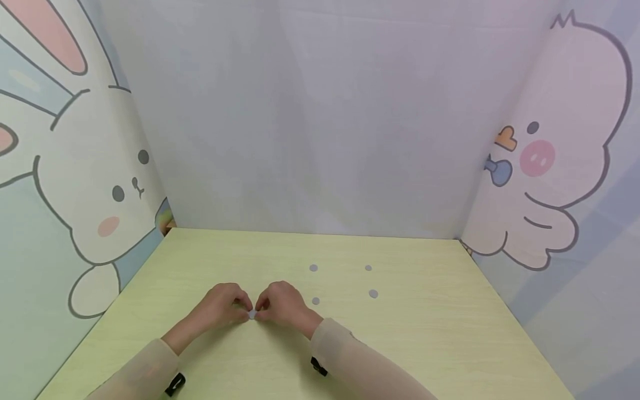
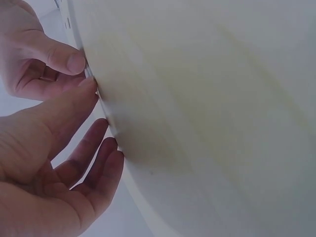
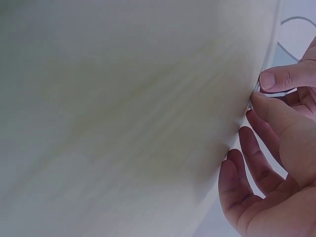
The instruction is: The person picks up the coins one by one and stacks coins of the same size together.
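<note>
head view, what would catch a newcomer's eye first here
Two bare hands, left hand and right hand, meet fingertip to fingertip near the front of the pale yellow-green wooden table, pinching one small grey round disc between them. Four more small grey discs lie loose just right of them. Cartoon rabbit and chick panels flank the table.

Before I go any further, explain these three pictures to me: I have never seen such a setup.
No machine here: a person works with two bare hands. The wide picture comes from a camera on the head, looking down at a pale green table walled by cartoon panels. The other two come from cameras strapped to each wrist, so close that the table fills them as a blur. The left hand and the right hand meet fingertip to fingertip and pinch one small grey disc between them. Four more small grey discs lie loose on the table beyond the right hand.
</note>
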`<move>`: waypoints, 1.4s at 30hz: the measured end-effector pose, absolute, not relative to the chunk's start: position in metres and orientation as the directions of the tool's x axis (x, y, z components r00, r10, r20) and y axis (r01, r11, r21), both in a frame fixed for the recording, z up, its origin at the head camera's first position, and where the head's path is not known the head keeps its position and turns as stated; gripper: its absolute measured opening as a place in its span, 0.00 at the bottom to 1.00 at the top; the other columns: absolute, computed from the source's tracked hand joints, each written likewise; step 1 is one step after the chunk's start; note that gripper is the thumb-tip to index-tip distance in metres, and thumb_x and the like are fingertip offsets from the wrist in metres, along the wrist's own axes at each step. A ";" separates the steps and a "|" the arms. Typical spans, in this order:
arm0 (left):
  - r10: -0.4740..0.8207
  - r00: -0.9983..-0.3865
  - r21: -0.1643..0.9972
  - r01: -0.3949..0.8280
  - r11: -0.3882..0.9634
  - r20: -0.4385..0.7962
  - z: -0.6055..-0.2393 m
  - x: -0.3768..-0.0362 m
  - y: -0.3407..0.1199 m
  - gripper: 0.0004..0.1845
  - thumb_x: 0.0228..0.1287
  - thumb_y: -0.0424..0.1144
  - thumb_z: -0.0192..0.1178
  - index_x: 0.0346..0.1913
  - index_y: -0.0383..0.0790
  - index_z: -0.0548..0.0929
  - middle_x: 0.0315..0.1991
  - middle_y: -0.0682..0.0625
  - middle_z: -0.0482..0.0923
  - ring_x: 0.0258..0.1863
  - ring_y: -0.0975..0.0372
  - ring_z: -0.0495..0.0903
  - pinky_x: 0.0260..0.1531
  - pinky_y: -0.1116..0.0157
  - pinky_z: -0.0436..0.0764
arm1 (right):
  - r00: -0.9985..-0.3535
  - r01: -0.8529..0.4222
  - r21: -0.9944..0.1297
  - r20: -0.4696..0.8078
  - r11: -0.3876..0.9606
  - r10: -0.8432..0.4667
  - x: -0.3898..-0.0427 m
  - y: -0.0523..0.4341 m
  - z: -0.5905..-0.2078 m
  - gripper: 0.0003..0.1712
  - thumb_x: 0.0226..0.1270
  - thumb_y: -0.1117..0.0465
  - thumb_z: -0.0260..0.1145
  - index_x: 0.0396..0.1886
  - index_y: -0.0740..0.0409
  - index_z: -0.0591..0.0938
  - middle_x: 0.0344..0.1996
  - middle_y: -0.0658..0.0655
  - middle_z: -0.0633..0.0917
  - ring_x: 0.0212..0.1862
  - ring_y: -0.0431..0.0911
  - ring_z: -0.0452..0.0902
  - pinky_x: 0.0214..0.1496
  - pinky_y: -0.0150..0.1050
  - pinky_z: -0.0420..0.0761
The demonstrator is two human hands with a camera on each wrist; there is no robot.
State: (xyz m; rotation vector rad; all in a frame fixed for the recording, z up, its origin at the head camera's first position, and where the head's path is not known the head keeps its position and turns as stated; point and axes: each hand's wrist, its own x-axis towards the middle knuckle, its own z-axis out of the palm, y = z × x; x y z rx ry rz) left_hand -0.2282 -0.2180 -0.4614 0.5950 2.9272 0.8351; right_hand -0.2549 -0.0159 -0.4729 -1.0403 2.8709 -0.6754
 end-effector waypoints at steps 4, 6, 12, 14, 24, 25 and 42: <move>0.372 -0.926 0.520 0.349 0.780 0.064 -0.462 -0.229 -0.218 0.08 0.56 0.34 0.81 0.32 0.50 0.92 0.33 0.60 0.85 0.37 0.62 0.80 0.41 0.60 0.78 | -0.778 -0.609 -0.401 0.134 0.684 -0.614 -0.255 -0.016 -0.473 0.03 0.64 0.55 0.82 0.34 0.47 0.95 0.28 0.39 0.88 0.32 0.30 0.73 0.37 0.25 0.73; 0.370 -0.927 0.522 0.346 0.780 0.060 -0.462 -0.228 -0.218 0.08 0.56 0.35 0.81 0.33 0.50 0.92 0.34 0.60 0.85 0.38 0.62 0.80 0.42 0.59 0.78 | -0.777 -0.611 -0.400 0.134 0.684 -0.615 -0.256 -0.016 -0.473 0.03 0.64 0.55 0.82 0.34 0.47 0.95 0.28 0.39 0.88 0.32 0.30 0.73 0.37 0.25 0.73; 0.379 -0.923 0.527 0.357 0.772 0.070 -0.461 -0.227 -0.219 0.08 0.56 0.36 0.81 0.34 0.50 0.92 0.35 0.59 0.85 0.39 0.61 0.80 0.43 0.59 0.78 | -0.778 -0.608 -0.405 0.132 0.683 -0.615 -0.255 -0.016 -0.471 0.03 0.64 0.55 0.82 0.33 0.47 0.95 0.27 0.39 0.88 0.32 0.30 0.73 0.37 0.25 0.73; 0.385 -0.919 0.522 0.369 0.769 0.082 -0.462 -0.227 -0.219 0.08 0.56 0.36 0.81 0.34 0.51 0.92 0.35 0.59 0.85 0.39 0.61 0.80 0.42 0.60 0.78 | -0.778 -0.608 -0.405 0.131 0.683 -0.615 -0.254 -0.016 -0.470 0.03 0.64 0.55 0.82 0.33 0.47 0.95 0.28 0.40 0.88 0.32 0.30 0.73 0.37 0.25 0.73; 0.400 -0.910 0.492 0.398 0.774 0.107 -0.464 -0.228 -0.219 0.07 0.56 0.36 0.81 0.33 0.52 0.92 0.34 0.61 0.84 0.38 0.61 0.81 0.42 0.60 0.79 | -0.784 -0.600 -0.397 0.119 0.695 -0.610 -0.254 -0.016 -0.470 0.02 0.63 0.55 0.82 0.33 0.46 0.95 0.28 0.39 0.88 0.33 0.30 0.73 0.37 0.25 0.73; 0.399 -0.911 0.493 0.396 0.775 0.106 -0.464 -0.228 -0.219 0.07 0.56 0.36 0.81 0.33 0.51 0.92 0.34 0.61 0.84 0.38 0.61 0.81 0.42 0.60 0.79 | -0.784 -0.600 -0.395 0.119 0.695 -0.609 -0.255 -0.016 -0.470 0.02 0.63 0.55 0.82 0.33 0.46 0.95 0.28 0.39 0.88 0.33 0.30 0.73 0.37 0.25 0.73; 0.406 -0.907 0.487 0.406 0.773 0.112 -0.464 -0.228 -0.219 0.07 0.56 0.36 0.81 0.33 0.51 0.92 0.34 0.60 0.85 0.38 0.60 0.82 0.42 0.60 0.80 | -0.790 -0.592 -0.418 0.130 0.690 -0.599 -0.254 -0.016 -0.471 0.02 0.62 0.56 0.83 0.32 0.47 0.95 0.28 0.39 0.89 0.32 0.30 0.73 0.37 0.25 0.74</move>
